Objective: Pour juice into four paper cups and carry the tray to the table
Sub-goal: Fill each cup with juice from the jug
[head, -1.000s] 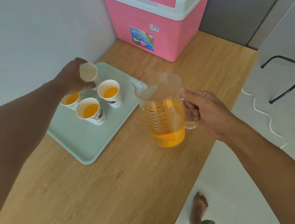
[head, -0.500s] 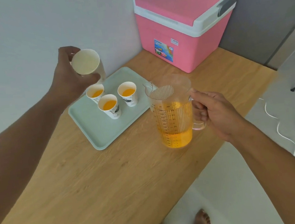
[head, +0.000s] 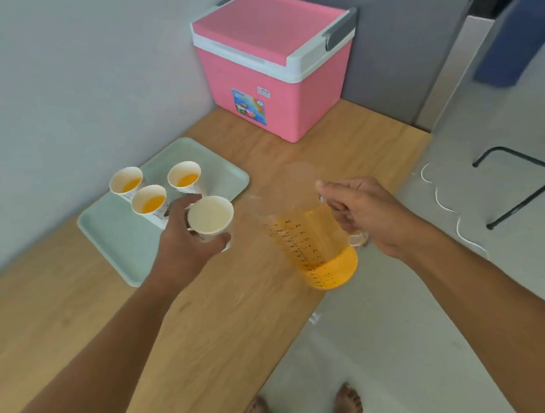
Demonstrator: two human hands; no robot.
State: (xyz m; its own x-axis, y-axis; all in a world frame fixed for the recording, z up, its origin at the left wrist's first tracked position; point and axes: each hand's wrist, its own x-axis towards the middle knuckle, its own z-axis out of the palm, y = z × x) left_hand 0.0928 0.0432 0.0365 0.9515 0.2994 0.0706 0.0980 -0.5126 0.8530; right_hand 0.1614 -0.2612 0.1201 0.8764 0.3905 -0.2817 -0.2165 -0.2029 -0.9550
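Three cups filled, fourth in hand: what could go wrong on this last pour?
1. The empty cup is held in the air by the left hand, so the paper may flex or tip under the stream.
2. The pitcher, in the right hand, hangs near the counter edge; spills may reach the floor.

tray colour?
Pale mint green. The tray shows plainly in the head view, on the wooden counter.

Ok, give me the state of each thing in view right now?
Empty paper cup: held up in left hand.
Juice pitcher: lifted by right hand, partly full.
Three cups: on tray, holding juice.
Pink cooler: lid shut.
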